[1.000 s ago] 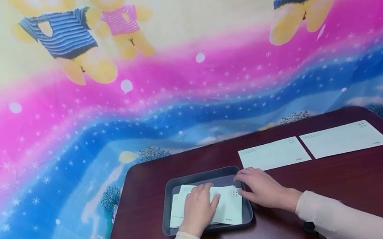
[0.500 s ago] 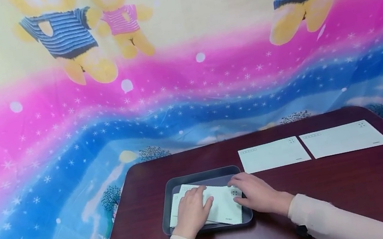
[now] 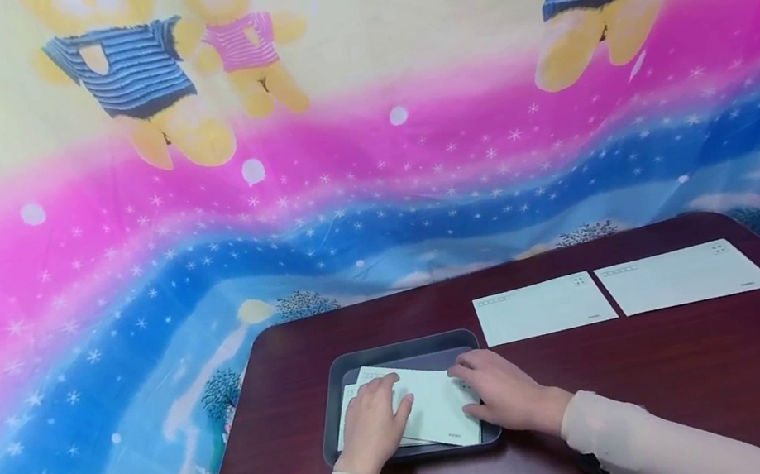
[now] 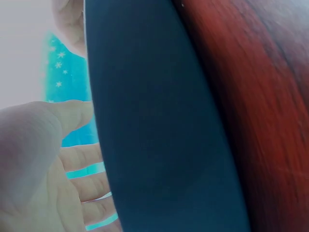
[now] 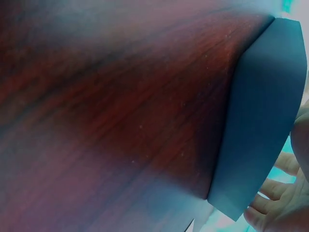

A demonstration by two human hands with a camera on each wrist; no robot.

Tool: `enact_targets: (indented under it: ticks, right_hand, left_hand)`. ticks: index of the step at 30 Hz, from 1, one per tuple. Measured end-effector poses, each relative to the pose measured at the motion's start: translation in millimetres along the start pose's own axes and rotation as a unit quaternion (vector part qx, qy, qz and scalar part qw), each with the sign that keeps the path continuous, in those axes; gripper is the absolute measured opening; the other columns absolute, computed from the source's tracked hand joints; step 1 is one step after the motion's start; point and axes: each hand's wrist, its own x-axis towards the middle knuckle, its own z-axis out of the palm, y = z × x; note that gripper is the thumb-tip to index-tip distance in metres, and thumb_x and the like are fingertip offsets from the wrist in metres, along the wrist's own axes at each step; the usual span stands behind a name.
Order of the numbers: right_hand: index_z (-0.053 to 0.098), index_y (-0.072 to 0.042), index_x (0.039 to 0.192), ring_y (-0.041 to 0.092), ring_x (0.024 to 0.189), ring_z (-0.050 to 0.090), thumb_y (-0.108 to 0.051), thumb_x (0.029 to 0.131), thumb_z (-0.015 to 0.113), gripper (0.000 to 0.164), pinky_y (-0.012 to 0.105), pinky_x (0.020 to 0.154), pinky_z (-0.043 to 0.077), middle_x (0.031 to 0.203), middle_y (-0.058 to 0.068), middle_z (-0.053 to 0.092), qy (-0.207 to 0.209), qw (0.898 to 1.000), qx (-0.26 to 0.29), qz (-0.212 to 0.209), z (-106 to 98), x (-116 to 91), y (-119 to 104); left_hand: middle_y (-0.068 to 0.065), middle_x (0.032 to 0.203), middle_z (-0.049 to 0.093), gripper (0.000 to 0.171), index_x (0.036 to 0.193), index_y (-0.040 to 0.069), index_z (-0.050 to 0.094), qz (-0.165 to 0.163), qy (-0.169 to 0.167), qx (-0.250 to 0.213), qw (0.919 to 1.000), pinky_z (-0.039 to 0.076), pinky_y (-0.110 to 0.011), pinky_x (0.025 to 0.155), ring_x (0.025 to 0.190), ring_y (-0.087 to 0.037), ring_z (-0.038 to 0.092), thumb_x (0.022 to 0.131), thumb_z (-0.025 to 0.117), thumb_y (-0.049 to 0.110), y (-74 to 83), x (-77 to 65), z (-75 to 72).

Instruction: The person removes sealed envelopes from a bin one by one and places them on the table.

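Note:
A dark grey tray (image 3: pixel 412 366) stands on the table and holds a few loosely overlapping white envelopes. The top envelope (image 3: pixel 439 411) lies askew, with small printed marks on it. My left hand (image 3: pixel 369 423) rests over the left part of the envelopes, its fingers relaxed and the thumb spread. At their right end is my right hand (image 3: pixel 503 388), reaching over the tray's right rim with thumb and fingers apart at the envelope's edge. In the left wrist view the tray's wall hides the fingertips; the right wrist view shows the fingers behind the tray's side (image 5: pixel 263 116).
Two more envelopes lie side by side at the back right of the dark red table (image 3: pixel 677 388): a nearer left one (image 3: pixel 546 310) and a larger right one (image 3: pixel 684 276). Behind the table hangs a printed cloth (image 3: pixel 336 152) with bears and snowflakes.
My right hand has moved left, further over the tray and the envelopes' right end. The left hand has slid slightly left. The tray and both envelopes on the table stay put.

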Motion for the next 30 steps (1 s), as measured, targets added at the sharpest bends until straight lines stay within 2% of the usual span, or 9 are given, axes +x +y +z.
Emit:
enact_targets:
  ticks: [14,22,26,30]
  right_hand:
    - [0.058,-0.001,0.124,0.027,0.112,0.053,-0.036,0.075,0.072,0.061,0.043,0.098,0.039,0.116,0.012,0.061,-0.018,1.000,-0.011,0.006,3.7,5.6,-9.3]
    - [0.056,-0.005,0.125,0.025,0.102,0.057,-0.036,0.073,0.074,0.063,0.041,0.091,0.044,0.110,0.009,0.063,-0.022,0.999,-0.023,-0.004,8.3,8.0,-12.2]
    - [0.058,-0.004,0.120,0.024,0.097,0.058,-0.039,0.071,0.075,0.063,0.040,0.088,0.045,0.107,0.009,0.063,-0.026,0.999,-0.033,0.003,8.6,10.5,-13.6]
    - [0.061,-0.005,0.115,0.022,0.088,0.056,-0.040,0.067,0.078,0.062,0.038,0.080,0.047,0.099,0.007,0.062,-0.024,0.999,-0.038,0.015,7.7,13.9,-14.6]
  left_hand:
    - [-0.009,0.104,0.068,0.039,0.113,0.009,0.066,-0.006,0.010,0.001,0.9999,0.050,-0.045,0.078,0.096,-0.026,0.062,0.087,0.060,0.037,-11.2,-3.1,-0.6]
    - [-0.009,0.104,0.068,0.039,0.113,0.009,0.067,-0.006,0.014,0.006,0.9999,0.051,-0.044,0.076,0.095,-0.026,0.063,0.086,0.061,0.036,-13.5,-3.8,-2.5]
    - [-0.009,0.104,0.068,0.039,0.113,0.008,0.066,-0.007,0.010,0.005,0.9999,0.051,-0.044,0.076,0.095,-0.027,0.063,0.086,0.061,0.036,-14.1,-4.4,-2.7]
    - [-0.010,0.103,0.068,0.039,0.113,0.008,0.066,-0.007,0.011,0.006,0.9999,0.051,-0.044,0.076,0.094,-0.027,0.063,0.087,0.061,0.036,-15.0,-4.3,-2.6]
